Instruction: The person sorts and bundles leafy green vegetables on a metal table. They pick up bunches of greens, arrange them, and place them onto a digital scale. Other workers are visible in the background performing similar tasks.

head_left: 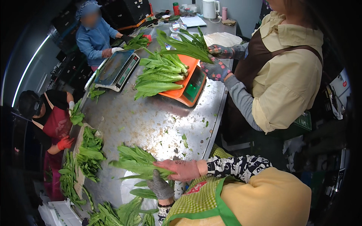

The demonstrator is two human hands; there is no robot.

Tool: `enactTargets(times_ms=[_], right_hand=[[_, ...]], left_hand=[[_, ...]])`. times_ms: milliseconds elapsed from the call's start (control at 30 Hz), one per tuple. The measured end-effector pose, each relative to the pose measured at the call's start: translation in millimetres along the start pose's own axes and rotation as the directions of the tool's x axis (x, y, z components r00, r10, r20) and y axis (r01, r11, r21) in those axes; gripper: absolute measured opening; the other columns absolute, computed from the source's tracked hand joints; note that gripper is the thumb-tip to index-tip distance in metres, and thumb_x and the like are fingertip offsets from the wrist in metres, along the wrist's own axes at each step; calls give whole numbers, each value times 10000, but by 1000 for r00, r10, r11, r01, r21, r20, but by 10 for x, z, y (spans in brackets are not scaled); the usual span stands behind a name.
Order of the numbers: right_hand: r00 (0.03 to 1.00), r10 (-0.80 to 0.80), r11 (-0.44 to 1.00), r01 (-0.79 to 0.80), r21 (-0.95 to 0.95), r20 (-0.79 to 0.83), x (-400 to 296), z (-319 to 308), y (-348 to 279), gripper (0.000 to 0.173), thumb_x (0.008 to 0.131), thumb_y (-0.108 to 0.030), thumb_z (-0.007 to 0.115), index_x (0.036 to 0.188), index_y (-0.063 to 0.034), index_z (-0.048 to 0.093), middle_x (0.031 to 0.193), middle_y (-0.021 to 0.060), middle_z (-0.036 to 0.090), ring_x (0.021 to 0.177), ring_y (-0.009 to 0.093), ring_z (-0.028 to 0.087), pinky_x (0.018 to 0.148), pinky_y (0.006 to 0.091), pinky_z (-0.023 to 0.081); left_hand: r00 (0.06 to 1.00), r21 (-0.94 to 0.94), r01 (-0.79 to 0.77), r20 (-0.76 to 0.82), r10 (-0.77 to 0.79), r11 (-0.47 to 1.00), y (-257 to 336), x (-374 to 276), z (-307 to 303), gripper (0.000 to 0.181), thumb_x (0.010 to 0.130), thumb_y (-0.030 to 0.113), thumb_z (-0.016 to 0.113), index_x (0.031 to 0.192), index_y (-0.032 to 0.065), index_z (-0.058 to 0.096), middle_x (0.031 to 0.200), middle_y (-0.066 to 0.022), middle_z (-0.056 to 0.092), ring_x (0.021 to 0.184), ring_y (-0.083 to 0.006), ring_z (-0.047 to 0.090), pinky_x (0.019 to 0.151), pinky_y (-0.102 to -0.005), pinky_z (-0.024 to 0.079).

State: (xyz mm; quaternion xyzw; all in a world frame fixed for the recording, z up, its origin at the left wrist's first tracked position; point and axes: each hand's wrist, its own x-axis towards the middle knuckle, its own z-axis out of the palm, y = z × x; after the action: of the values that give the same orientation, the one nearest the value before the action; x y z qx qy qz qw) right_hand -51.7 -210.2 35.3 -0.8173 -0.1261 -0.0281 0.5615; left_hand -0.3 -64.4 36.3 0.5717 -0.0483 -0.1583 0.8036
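My right hand [183, 170], in a pinkish-red glove, is closed around a bunch of long leafy greens [135, 162], its leaves pointing left over the metal table [113, 113]. Just below, my left hand [160, 185], in a grey glove, has its fingers curled beside the stems, one finger raised against the bunch. Separate green leaves [143, 193] lie at its left edge; whether it grips them is hidden. White plastic [128, 183] shows under the bunch. More leafy greens [130, 210] are heaped at the bottom.
Across from me, a co-worker's gloved hands [216, 69] hold greens beside an orange scale [192, 87] loaded with greens. Another scale [116, 70] stands near a co-worker in blue [93, 42]. A co-worker in a red apron [58, 124] handles greens near a leafy pile [90, 152] at left.
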Motion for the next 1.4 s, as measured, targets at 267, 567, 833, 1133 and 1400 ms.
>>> enactTargets(times_ms=[267,567,833,1133,1400], right_hand=[[792,-283,917,59,-394,-541,605,-1361,-70,629,830,38,478,1442,-74,382,1272,220,521,1169,355,529,1019,409,425],[713,-146,348,-611,-711,-685,1009,-3060,423,658,768,-9,579,1375,-245,486,1349,136,485,1171,380,513,921,465,443],[698,-332,335,-542,-771,-635,914,-2398,301,583,709,-30,559,1283,-118,507,1257,151,500,1146,363,468,946,477,397],[867,496,857,-480,-189,44,681,107,459,833,804,-336,698,1385,95,286,1125,341,570,1027,428,604,891,444,491],[862,496,847,-506,-164,-103,833,543,855,796,689,-280,744,1240,156,370,1039,310,614,973,418,629,860,411,511]], left_hand=[[996,0,33,-84,-33,999,-89,38,-272,607,893,248,659,1391,26,393,1258,-140,542,1074,-246,587,935,-386,487],[987,-16,150,-46,-151,989,-210,-33,-261,472,886,176,654,1270,-29,472,1114,-165,615,993,-276,631,895,-380,529],[992,64,121,-34,-119,991,-191,-56,-326,444,922,191,613,1268,-47,471,1109,-165,626,997,-278,635,903,-376,514],[985,433,-171,67,157,885,-71,-123,-145,244,914,200,589,813,-13,653,799,-75,663,762,-178,611,751,-335,482],[958,644,-286,172,230,709,-282,-213,-259,210,781,17,731,958,1,619,905,-85,625,832,-193,593,776,-323,477]])
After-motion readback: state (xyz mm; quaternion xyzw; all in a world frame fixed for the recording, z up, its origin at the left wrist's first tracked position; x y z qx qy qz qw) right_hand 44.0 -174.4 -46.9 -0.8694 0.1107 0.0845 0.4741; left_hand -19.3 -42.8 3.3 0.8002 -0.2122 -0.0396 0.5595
